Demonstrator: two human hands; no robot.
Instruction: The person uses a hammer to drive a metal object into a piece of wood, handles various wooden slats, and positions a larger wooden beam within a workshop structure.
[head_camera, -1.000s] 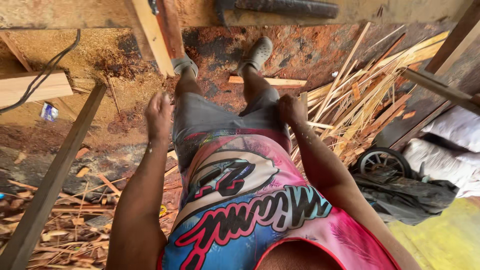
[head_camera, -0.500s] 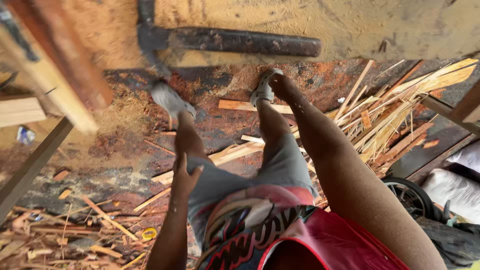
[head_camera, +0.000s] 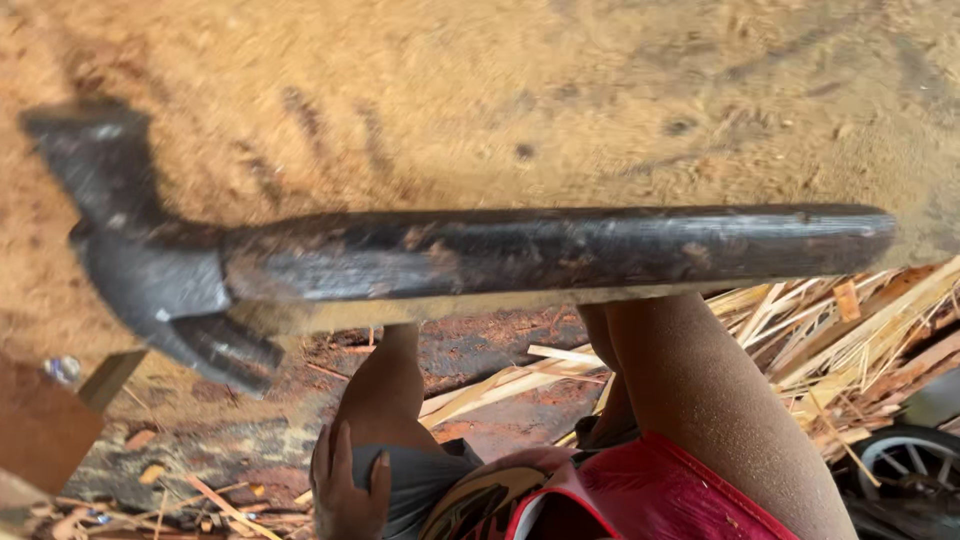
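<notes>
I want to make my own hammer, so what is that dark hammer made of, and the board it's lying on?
The hammer looks like dull dark metal at the claw head, going by its grey sheen. Its handle is black and worn with brownish patches, maybe rusty metal or old wood; the blur leaves that open. The board seems to be raw, unfinished wood, pale tan and dusted with sawdust.

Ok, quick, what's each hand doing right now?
Left hand: open, holding nothing, resting flat on the thigh of the grey shorts.
Right hand: out of sight; only the forearm shows, running up behind the dark iron hammer.
</notes>
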